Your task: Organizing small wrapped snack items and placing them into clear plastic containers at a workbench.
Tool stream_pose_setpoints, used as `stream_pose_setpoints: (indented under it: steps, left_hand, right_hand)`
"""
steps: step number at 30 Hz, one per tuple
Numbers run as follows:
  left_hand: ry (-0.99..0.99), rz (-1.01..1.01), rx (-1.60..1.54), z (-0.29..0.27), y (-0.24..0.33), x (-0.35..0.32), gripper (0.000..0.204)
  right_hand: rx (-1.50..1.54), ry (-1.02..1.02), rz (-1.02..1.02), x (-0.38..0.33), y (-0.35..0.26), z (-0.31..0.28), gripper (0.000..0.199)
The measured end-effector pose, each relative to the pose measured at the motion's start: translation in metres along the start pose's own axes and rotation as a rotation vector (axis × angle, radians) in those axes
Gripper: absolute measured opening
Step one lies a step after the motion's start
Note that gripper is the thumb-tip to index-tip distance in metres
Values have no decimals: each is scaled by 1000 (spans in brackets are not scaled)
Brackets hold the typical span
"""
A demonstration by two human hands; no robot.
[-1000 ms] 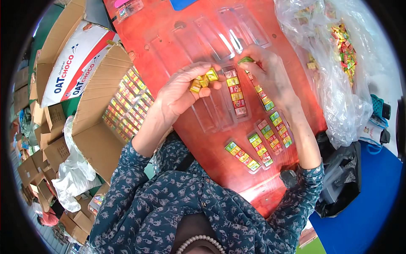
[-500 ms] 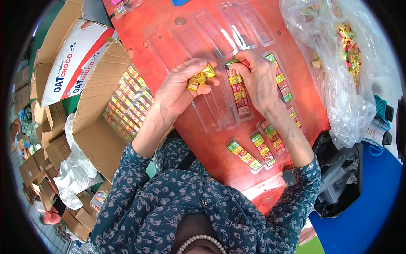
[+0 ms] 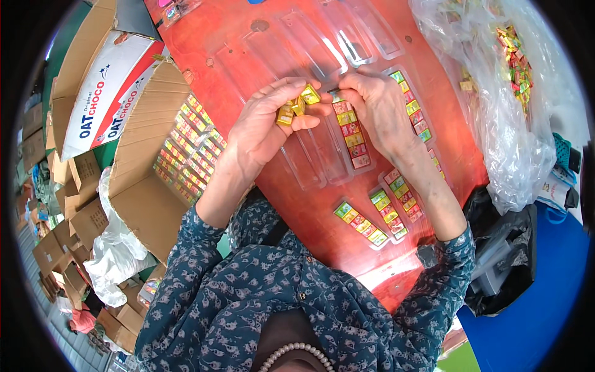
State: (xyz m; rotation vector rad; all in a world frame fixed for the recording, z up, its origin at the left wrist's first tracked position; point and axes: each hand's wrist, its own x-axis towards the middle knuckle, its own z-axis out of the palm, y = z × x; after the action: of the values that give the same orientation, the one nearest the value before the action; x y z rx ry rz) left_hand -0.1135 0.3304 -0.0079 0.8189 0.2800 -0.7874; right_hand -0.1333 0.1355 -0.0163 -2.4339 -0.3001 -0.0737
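Note:
My left hand (image 3: pixel 263 121) is closed around several small gold-wrapped candies (image 3: pixel 299 106), held between thumb and fingers above the red table. My right hand (image 3: pixel 381 115) is at the far end of a clear plastic tray (image 3: pixel 365 167) holding a row of red, yellow and green wrapped candies (image 3: pixel 352 133). Its thumb and index finger are pinched together there, and whatever lies between them is hidden. Another filled tray (image 3: pixel 410 102) lies just right of this hand. Several more filled trays (image 3: pixel 361 224) are nearer to me, by my right forearm.
Clear trays (image 3: pixel 310 46) without candies lie across the far side of the red table (image 3: pixel 223 80). A cardboard box (image 3: pixel 145 142) with rows of packed candies stands at left. On the right are a clear plastic bag (image 3: pixel 508 142) of loose candies and a black bag (image 3: pixel 505 260).
A red-wrapped candy that showed at my right fingertips is no longer visible there. My right fingers have shifted slightly at the tray's far end. My left hand keeps its gold candies.

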Motion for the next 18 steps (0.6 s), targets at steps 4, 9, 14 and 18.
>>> stream_pose_setpoints:
  steps: [4, 9, 14, 18]
  left_hand:
    - [-47, -62, -90, 0, 0, 1, 31]
    - [-211, -156, -226, 8, -3, 1, 40]
    - [-151, -142, -164, 6, -4, -4, 35]
    - [-54, -93, 20, 1, -1, -11, 31]
  right_hand:
    - [287, 23, 146, 1, -7, -8, 9]
    - [726, -19, 444, -5, -20, -21, 19]
    - [988, 23, 453, -18, -25, -35, 17]
    - [601, -127, 489, -46, -16, -55, 12]
